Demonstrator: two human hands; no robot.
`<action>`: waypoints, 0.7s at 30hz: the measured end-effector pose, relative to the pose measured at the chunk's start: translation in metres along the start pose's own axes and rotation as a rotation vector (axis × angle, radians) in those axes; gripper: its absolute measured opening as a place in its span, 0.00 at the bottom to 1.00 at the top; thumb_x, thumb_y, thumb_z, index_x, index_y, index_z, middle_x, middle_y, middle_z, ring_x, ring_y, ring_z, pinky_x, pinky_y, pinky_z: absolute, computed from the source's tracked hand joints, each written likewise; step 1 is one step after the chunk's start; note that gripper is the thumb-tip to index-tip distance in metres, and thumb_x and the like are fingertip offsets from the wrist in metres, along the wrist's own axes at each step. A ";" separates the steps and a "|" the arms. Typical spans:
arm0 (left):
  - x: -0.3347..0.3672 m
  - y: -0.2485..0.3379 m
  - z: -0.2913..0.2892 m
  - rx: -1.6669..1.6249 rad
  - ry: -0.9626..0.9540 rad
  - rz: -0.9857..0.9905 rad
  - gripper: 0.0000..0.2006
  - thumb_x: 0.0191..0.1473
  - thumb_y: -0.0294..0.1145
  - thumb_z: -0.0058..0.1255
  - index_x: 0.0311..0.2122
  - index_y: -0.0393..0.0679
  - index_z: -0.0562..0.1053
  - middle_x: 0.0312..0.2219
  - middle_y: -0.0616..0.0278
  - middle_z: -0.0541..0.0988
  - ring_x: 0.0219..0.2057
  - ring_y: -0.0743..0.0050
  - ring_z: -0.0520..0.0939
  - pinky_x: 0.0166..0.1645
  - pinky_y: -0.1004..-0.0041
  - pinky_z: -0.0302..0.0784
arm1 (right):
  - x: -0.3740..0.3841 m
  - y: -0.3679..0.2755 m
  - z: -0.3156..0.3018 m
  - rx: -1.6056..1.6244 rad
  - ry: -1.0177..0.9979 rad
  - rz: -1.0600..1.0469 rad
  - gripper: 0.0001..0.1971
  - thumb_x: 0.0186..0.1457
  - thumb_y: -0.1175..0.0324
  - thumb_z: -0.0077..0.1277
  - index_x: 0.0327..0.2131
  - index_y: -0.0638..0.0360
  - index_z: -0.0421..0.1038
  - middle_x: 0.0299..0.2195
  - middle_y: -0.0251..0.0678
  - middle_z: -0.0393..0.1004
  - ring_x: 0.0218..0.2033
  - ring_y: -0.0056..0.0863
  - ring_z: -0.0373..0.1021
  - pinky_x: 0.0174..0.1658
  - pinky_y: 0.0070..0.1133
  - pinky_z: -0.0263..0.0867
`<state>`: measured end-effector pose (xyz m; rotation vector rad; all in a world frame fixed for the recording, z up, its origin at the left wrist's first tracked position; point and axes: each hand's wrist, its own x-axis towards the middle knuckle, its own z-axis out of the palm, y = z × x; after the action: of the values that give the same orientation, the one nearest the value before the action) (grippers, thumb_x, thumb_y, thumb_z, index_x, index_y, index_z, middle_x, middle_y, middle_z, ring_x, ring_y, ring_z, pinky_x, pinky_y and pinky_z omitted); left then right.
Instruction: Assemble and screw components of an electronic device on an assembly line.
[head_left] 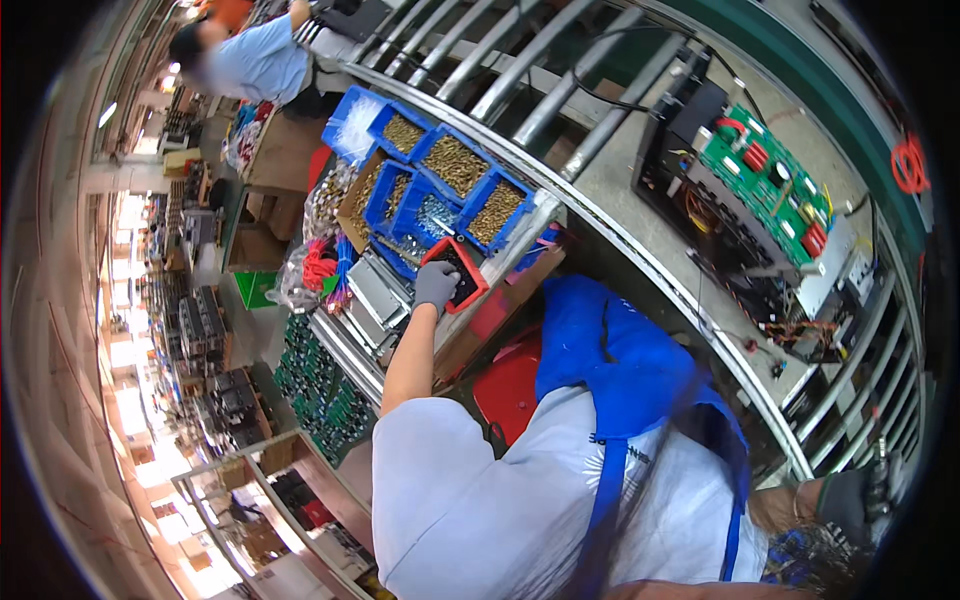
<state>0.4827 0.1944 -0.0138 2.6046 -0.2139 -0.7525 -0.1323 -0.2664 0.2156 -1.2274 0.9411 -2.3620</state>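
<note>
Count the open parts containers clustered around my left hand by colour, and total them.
Blue bins: 7, as far as I can make out
Red bin, with your left hand at it: 1
Brown cardboard box: 1
Total: 9

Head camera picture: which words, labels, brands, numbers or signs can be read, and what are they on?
Light shirt: dark lettering and a ray-shaped mark, partly covered by the apron strap; no whole word is readable.
Blue apron: tiny pale marks near its upper edge, too small to read.
Green circuit board: any print is too small to read.
Red bin at the left hand: no lettering visible.
</note>
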 end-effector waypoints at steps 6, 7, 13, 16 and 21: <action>-0.017 -0.018 -0.020 -0.356 0.189 -0.088 0.13 0.53 0.23 0.46 0.44 0.34 0.75 0.26 0.54 0.80 0.20 0.71 0.81 0.23 0.74 0.78 | -0.052 0.000 0.097 0.467 -0.136 0.395 0.17 0.31 0.56 0.45 0.16 0.61 0.56 0.18 0.37 0.55 0.22 0.30 0.54 0.32 0.27 0.52; -0.016 -0.020 -0.022 -0.349 0.184 -0.094 0.14 0.54 0.23 0.45 0.44 0.33 0.75 0.28 0.55 0.80 0.20 0.70 0.82 0.23 0.74 0.78 | -0.048 0.003 0.099 0.611 -0.199 0.480 0.17 0.33 0.56 0.44 0.17 0.63 0.58 0.19 0.38 0.57 0.23 0.31 0.56 0.33 0.26 0.53; -0.002 -0.054 -0.024 -1.755 -0.010 0.095 0.13 0.55 0.28 0.51 0.44 0.36 0.70 0.32 0.61 0.75 0.27 0.78 0.73 0.24 0.79 0.70 | -0.058 -0.009 0.118 0.405 -0.125 0.296 0.33 0.45 0.55 0.40 0.43 0.84 0.66 0.41 0.67 0.70 0.44 0.56 0.69 0.53 0.47 0.64; -0.007 0.005 0.003 -2.042 -0.658 0.334 0.14 0.57 0.33 0.51 0.47 0.41 0.69 0.35 0.59 0.75 0.32 0.71 0.75 0.27 0.77 0.72 | -0.057 -0.006 0.100 0.471 -0.108 0.249 0.28 0.46 0.59 0.44 0.47 0.75 0.66 0.51 0.59 0.64 0.50 0.55 0.66 0.55 0.47 0.62; -0.087 0.194 0.064 -1.697 -0.841 0.313 0.15 0.53 0.37 0.57 0.43 0.41 0.71 0.33 0.62 0.73 0.30 0.76 0.71 0.30 0.79 0.69 | -0.105 -0.057 0.147 0.959 -0.807 0.528 0.30 0.47 0.64 0.52 0.56 0.59 0.60 0.38 0.39 0.65 0.24 0.24 0.68 0.28 0.27 0.68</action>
<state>0.3695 0.0195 0.0630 0.5951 -0.1036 -1.1104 0.0496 -0.2275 0.2525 -1.1216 -0.1474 -1.3451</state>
